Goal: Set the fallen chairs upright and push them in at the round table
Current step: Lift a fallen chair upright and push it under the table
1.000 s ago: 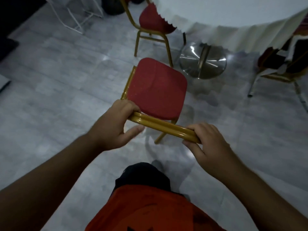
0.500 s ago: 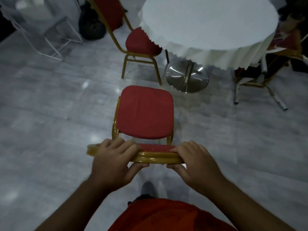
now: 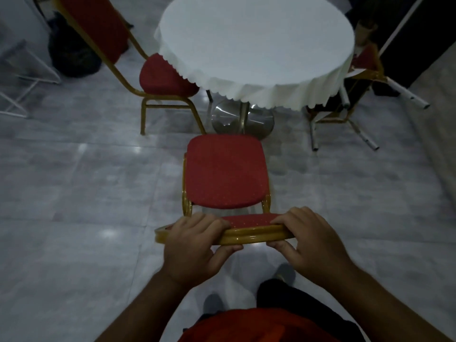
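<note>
On chair (image 3: 225, 174), both grips seemingly closed.

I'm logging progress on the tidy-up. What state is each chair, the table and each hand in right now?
Near chair: upright, seat short of the table, not pushed in.
Left chair: upright, seat partly under the tablecloth edge.
Right chair: partly hidden behind the table; cannot tell.
Round table: standing, covered by a white cloth.
Left hand: shut on the near chair's top rail.
Right hand: shut on the same rail.
</note>
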### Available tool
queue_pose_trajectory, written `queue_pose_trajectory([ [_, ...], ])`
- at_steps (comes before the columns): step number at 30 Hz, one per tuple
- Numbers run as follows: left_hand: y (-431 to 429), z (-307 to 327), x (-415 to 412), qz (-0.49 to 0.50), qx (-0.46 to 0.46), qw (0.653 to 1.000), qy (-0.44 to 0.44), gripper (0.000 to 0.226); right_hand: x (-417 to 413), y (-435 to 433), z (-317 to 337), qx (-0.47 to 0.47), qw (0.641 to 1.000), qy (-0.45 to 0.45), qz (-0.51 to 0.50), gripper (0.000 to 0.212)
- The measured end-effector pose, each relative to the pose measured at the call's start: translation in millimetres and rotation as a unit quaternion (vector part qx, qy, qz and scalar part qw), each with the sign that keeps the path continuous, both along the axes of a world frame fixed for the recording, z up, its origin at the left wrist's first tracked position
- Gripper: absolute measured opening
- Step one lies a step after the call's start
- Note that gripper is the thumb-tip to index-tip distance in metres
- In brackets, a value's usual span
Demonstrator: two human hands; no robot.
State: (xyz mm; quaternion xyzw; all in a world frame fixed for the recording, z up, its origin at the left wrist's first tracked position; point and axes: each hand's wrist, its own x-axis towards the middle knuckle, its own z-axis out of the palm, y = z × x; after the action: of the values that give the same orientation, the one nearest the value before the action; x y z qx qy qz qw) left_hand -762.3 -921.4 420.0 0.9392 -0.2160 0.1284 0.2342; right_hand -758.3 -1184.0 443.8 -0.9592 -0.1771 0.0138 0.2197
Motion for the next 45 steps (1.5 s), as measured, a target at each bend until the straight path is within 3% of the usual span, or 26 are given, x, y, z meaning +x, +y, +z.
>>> queue_pose_trajectory([
  [10, -73.6, 26.8, 113.4, -0.025, -0.003, 0.996, 0.089, 0.043, 88.3, -69.3, -1.4, 0.033, 0.999, 0.020, -0.005, 0.037],
  [15, -92.7, 16.5, 148.5, 0.028, 0.008, 0.999, 0.021, 0.051, 134.6, -72.8, -6.9, 0.059, 0.997, -0.005, -0.052, 0.032],
  [19, -96.2, 9.4, 167.4, 0.085, -0.016, 0.996, -0.034, 0.043, 157.4, -71.8, -17.0, 0.057, 0.994, -0.061, -0.075, 0.044],
  [26, -84.1, 6.0, 203.6, 0.066, -0.028, 0.996, -0.053, 0.035, 187.0, -58.3, -24.4, 0.044, 0.986, -0.120, -0.103, 0.055],
  [38, -71.7, 3.7, 242.9, 0.042, -0.050, 0.997, -0.052, 0.032, 222.8, -42.3, -22.4, 0.007, 0.982, -0.126, -0.142, 0.044],
  [42, -69.1, 6.3, 242.8, 0.023, -0.058, 0.998, -0.009, 0.029, 219.8, -42.0, -20.4, -0.005, 0.982, -0.100, -0.157, 0.058],
  [45, -73.4, 20.8, 244.7, 0.045, -0.085, 0.989, 0.109, 0.022, 214.7, -39.8, -17.4, -0.016, 0.982, -0.068, -0.178, 0.063],
])
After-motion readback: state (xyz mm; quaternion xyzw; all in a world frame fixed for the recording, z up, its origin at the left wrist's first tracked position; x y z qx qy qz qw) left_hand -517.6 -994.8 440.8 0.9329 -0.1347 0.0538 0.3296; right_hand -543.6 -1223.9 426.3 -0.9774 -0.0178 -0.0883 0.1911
